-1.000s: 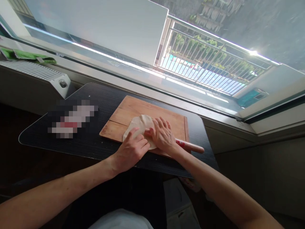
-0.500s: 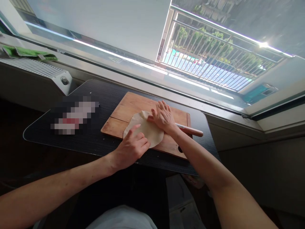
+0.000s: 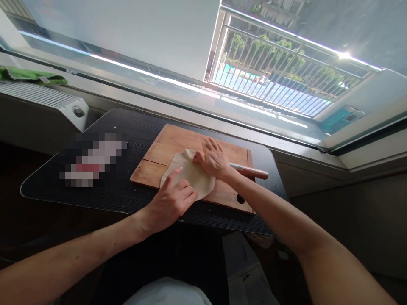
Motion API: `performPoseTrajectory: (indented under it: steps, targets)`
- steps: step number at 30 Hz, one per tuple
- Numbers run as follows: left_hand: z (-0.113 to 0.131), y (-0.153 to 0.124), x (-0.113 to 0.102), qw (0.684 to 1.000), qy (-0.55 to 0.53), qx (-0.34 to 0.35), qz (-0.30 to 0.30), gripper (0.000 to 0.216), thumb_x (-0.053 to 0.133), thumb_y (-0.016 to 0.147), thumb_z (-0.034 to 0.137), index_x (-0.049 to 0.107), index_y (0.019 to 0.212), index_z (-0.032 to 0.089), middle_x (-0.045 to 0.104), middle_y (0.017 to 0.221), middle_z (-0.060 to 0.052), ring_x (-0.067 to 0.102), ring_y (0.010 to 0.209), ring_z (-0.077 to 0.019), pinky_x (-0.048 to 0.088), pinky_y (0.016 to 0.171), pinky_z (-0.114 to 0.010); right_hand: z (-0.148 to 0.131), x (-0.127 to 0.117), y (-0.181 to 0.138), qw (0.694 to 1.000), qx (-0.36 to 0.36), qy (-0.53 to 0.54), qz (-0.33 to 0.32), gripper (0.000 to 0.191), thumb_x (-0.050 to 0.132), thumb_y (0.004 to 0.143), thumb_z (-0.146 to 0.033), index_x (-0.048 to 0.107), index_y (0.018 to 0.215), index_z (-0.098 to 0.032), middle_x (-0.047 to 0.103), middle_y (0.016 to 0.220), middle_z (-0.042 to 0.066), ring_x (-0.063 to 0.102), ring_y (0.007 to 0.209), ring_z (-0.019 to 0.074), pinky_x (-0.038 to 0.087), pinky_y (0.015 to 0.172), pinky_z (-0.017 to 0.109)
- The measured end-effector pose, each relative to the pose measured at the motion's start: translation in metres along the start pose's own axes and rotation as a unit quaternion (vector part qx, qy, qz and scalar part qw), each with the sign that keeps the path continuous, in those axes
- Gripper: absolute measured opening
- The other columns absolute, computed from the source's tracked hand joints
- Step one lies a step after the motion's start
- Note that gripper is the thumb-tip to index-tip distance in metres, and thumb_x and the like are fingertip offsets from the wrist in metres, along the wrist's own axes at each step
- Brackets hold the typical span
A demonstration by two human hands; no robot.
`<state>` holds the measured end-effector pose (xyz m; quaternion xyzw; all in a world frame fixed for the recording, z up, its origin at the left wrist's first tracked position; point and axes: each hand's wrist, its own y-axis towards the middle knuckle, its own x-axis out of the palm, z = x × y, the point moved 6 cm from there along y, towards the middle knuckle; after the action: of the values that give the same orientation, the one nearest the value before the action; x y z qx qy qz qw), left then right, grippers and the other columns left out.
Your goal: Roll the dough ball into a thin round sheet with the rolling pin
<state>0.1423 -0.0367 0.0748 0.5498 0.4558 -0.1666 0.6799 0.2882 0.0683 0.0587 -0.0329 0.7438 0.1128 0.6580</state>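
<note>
A thin round sheet of dough (image 3: pixel 184 163) lies on a wooden cutting board (image 3: pixel 178 136), with a small fold at its far edge. My right hand (image 3: pixel 214 157) rests across a wooden rolling pin (image 3: pixel 254 171), palm pressing on it and fingers stretched out beyond. The pin's right handle sticks out past the board, while its left end shows over the dough. At the near edge of the dough is my left hand (image 3: pixel 174 197), one finger extended over the sheet and the others curled onto the edge. The underside of that hand is hidden.
The board sits on a dark table (image 3: pixel 104 186) with rounded corners. To the left lies a pixelated object (image 3: pixel 98 159). Behind the table run a window sill and glass; a white radiator (image 3: pixel 78 111) with a green cloth (image 3: pixel 32 77) stands at far left.
The whole view has shifted slightly with the head. My right hand and the rolling pin have moved a little nearer to me over the dough. My left hand stays at the near edge.
</note>
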Motion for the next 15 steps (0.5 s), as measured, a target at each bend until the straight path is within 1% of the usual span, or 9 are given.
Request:
performPoseTrajectory:
  steps: [2,4,6,8,10,11,13,15]
  targets:
    - [-0.002,-0.001,-0.001,1.000,-0.003,-0.004,-0.005,0.026,0.047,0.094,0.006,0.069,0.089,0.019,0.069,0.076,0.002,0.059,0.083,-0.0148,0.024,0.117,-0.048,-0.010,0.003,-0.020,0.998,-0.059,0.010,-0.019,0.058,0.033,0.103,-0.044,0.042,0.148,-0.010,0.038,0.157,0.015,0.025,0.150,0.0244,0.025,0.120,0.042]
    - [-0.002,-0.001,-0.002,1.000,-0.002,0.002,-0.014,0.026,0.047,0.095,0.007,0.069,0.089,0.019,0.069,0.075,0.002,0.059,0.083,-0.0144,0.024,0.118,-0.048,-0.013,0.004,-0.029,0.996,-0.084,0.013,-0.020,0.057,0.034,0.103,-0.043,0.040,0.149,-0.010,0.038,0.157,0.014,0.023,0.151,0.0231,0.024,0.121,0.040]
    - [-0.001,-0.001,-0.001,1.000,0.003,0.009,-0.019,0.025,0.047,0.095,0.008,0.069,0.089,0.019,0.069,0.075,0.002,0.059,0.083,-0.0146,0.024,0.118,-0.049,-0.005,0.003,-0.014,0.999,-0.053,0.008,-0.004,0.055,0.035,0.103,-0.040,0.041,0.148,-0.010,0.036,0.158,0.015,0.021,0.151,0.0247,0.021,0.122,0.044]
    - [0.001,-0.001,-0.001,1.000,0.006,0.013,-0.016,0.024,0.047,0.094,0.008,0.069,0.088,0.018,0.068,0.075,0.002,0.060,0.082,-0.0149,0.024,0.118,-0.050,0.007,0.000,0.009,1.000,0.008,0.003,0.014,0.052,0.034,0.103,-0.038,0.045,0.145,-0.008,0.032,0.159,0.017,0.019,0.152,0.0276,0.020,0.121,0.049]
    - [0.002,-0.002,0.000,1.000,0.005,0.009,-0.011,0.025,0.047,0.094,0.008,0.069,0.088,0.018,0.069,0.075,0.001,0.060,0.082,-0.0151,0.024,0.118,-0.051,0.012,-0.001,0.020,0.999,0.036,0.004,0.005,0.053,0.032,0.103,-0.039,0.046,0.142,-0.006,0.031,0.159,0.018,0.020,0.151,0.0290,0.021,0.121,0.049]
    - [0.002,-0.003,0.000,1.000,0.001,0.005,-0.008,0.025,0.047,0.094,0.007,0.069,0.088,0.018,0.069,0.076,0.001,0.060,0.081,-0.0150,0.024,0.118,-0.051,0.010,0.000,0.017,1.000,0.030,0.005,-0.002,0.054,0.031,0.104,-0.040,0.046,0.142,-0.005,0.032,0.159,0.018,0.020,0.151,0.0289,0.023,0.120,0.048]
    - [0.001,-0.004,0.001,1.000,-0.008,-0.005,-0.002,0.025,0.047,0.094,0.006,0.069,0.089,0.018,0.069,0.077,0.001,0.060,0.081,-0.0149,0.024,0.117,-0.050,-0.001,0.003,-0.001,1.000,-0.013,0.005,-0.012,0.057,0.030,0.103,-0.042,0.044,0.145,-0.005,0.034,0.158,0.018,0.021,0.151,0.0274,0.025,0.120,0.045]
    - [0.000,-0.006,0.003,1.000,-0.018,-0.013,0.000,0.024,0.047,0.094,0.007,0.069,0.090,0.018,0.070,0.078,0.000,0.061,0.081,-0.0149,0.024,0.117,-0.049,-0.010,0.004,-0.020,0.999,-0.049,0.001,-0.003,0.059,0.031,0.103,-0.044,0.039,0.148,-0.006,0.034,0.158,0.018,0.020,0.151,0.0258,0.024,0.120,0.044]
